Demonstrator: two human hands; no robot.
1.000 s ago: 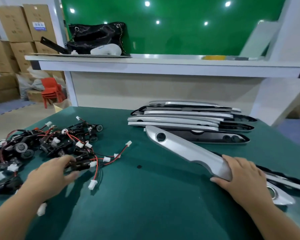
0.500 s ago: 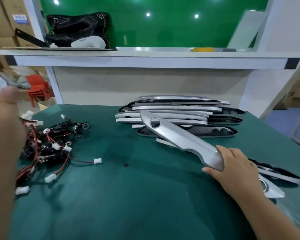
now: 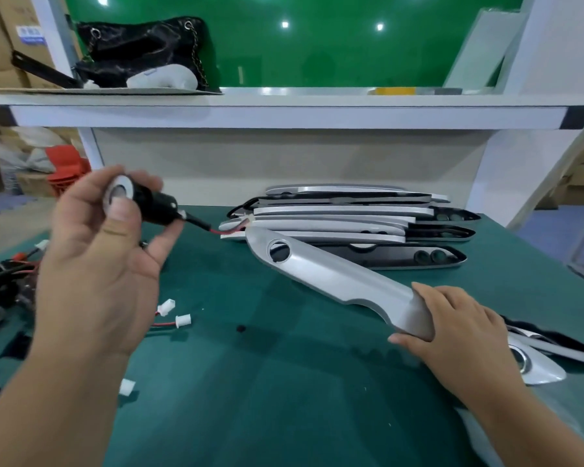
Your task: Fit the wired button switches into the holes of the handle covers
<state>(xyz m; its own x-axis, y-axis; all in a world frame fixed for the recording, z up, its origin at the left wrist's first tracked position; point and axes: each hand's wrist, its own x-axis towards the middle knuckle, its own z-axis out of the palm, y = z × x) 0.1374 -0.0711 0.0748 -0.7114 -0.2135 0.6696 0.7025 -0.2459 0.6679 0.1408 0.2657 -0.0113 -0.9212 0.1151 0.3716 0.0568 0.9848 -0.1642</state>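
My left hand [image 3: 98,274] is raised above the table and pinches a black button switch [image 3: 145,202] with a silver ring face; its red and black wire trails right toward the covers. My right hand [image 3: 452,325] grips the near end of a silver handle cover [image 3: 334,278], which is tilted up off the green table [image 3: 284,382]. The round hole [image 3: 279,251] at the cover's far end is empty. The switch sits left of the hole, apart from it.
A stack of handle covers [image 3: 351,214] lies at the back. More wired switches [image 3: 4,284] are piled at the left edge, with loose white connectors [image 3: 174,315] nearby. Another cover with a fitted ring [image 3: 533,362] lies behind my right hand. A shelf [image 3: 284,109] overhangs the back.
My left hand lifted one switch out of the pile and brought it up and rightward toward the cover. My right hand raised the cover's far end slightly.
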